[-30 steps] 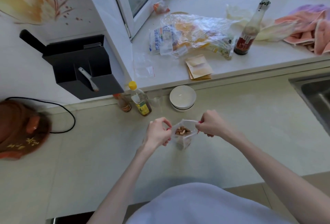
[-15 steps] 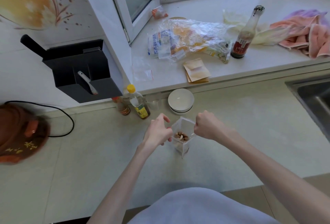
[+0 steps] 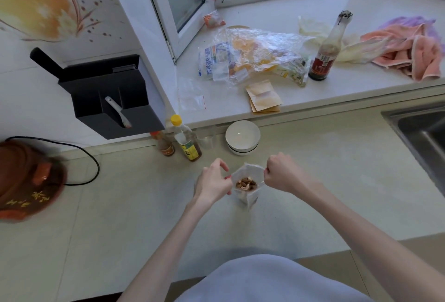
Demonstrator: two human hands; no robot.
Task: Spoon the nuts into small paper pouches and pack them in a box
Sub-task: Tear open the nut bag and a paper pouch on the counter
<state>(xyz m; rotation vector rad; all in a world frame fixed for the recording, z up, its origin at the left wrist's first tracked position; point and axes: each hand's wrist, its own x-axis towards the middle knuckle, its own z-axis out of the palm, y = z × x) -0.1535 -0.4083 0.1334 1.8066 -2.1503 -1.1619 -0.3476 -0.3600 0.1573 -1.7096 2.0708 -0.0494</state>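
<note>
Grip: the pouch [image 3: 248,189] rim was pinched at its left edge by the left hand [image 3: 213,182] and at its right edge by the right hand [image 3: 280,172].
Pouch: held open, upright on the desk [image 3: 325,193].
Nuts [image 3: 245,183]: seen inside the pouch.
Bowl [image 3: 242,137]: white, set just behind the hands.
Paper pouches [image 3: 263,95]: stacked on the windowsill [image 3: 361,92].

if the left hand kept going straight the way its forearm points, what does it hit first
Probably the yellow-capped oil bottle by the wall; the left hand aims up-right past the clear nut pouch. Depth is unclear.

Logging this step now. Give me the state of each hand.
Left hand: closed, pinching the left edge of the nut bag.
Right hand: closed, pinching its right edge.
</note>
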